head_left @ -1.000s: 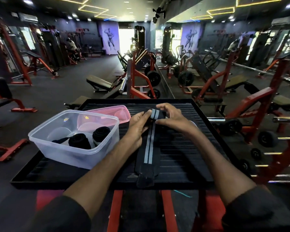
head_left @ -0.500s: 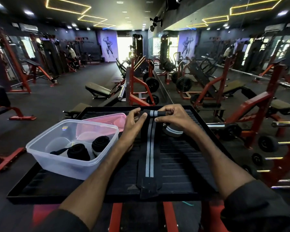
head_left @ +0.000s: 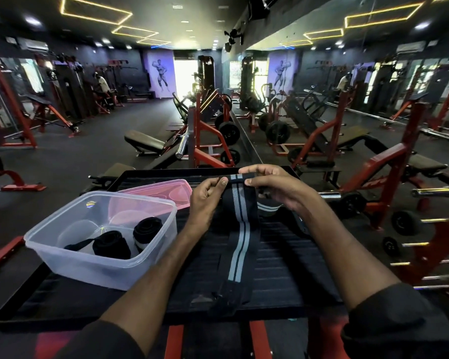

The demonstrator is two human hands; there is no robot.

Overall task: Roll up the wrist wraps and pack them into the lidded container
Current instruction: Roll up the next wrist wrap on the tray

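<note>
A long wrist wrap [head_left: 237, 237] of black woven elastic, with two pale grey stripes down its middle, runs from 12 o'clock to 6 o'clock over a black ribbed tray [head_left: 283, 275], its near end lying rumpled at the tray's front rim. At 12 o'clock the left hand [head_left: 208, 200] and the right hand [head_left: 275, 187] each pinch the wrap's turned-over far edge between thumb and curled fingers, the hands just beside each other. Below the right hand lies another striped wrap [head_left: 267, 208], partly hidden. At 9 o'clock stands a clear, soft-cornered plastic container [head_left: 88, 270] holding two rolled wraps [head_left: 112, 246], dark and cylindrical; its translucent pink lid [head_left: 163, 190] lies behind it at 11 o'clock, touching the container's back wall. Half a second ago the far end sat lower, close to the ribs; now both hands have risen and the wrap's upper stretch hangs clear of the tray, while container and lid have stayed put. The tray rests on a red metal frame [head_left: 259, 340]. Around it is a dim gym with dark matte flooring [head_left: 88, 156], a padded bench [head_left: 144, 142] at 11 o'clock, a mirror wall [head_left: 322, 73] at 1 o'clock and yellow light strips [head_left: 96, 12] overhead.
</note>
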